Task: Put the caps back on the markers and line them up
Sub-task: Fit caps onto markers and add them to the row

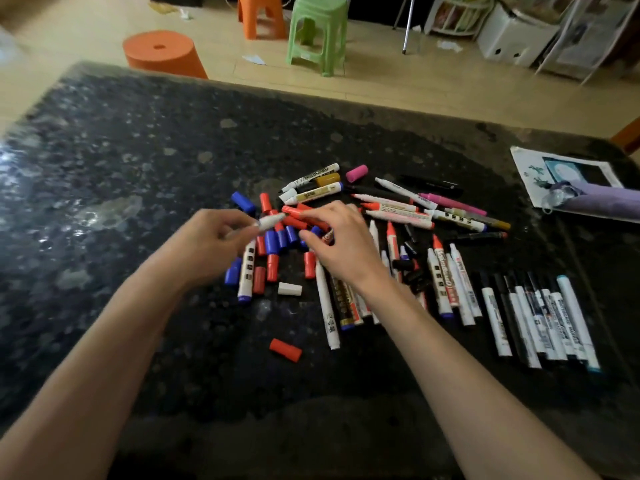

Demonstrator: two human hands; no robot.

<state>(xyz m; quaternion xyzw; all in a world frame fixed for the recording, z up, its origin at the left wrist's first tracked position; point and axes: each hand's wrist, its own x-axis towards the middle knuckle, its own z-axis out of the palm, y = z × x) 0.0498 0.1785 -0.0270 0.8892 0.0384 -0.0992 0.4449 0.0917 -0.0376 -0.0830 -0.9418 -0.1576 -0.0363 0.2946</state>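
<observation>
Capping step in hand. Left hand (211, 242) pinches an uncapped white marker (268, 222) above the bench (104, 168); right hand (341, 242) hovers over the loose caps (277, 240), grip apparently empty. Next: select the matching cap and press it on.

Glossy speckled stone tabletop (138, 161) under the hands, smooth plastic markers (398, 209) and caps (285, 349), glossy plastic stools (317, 32) beyond
</observation>
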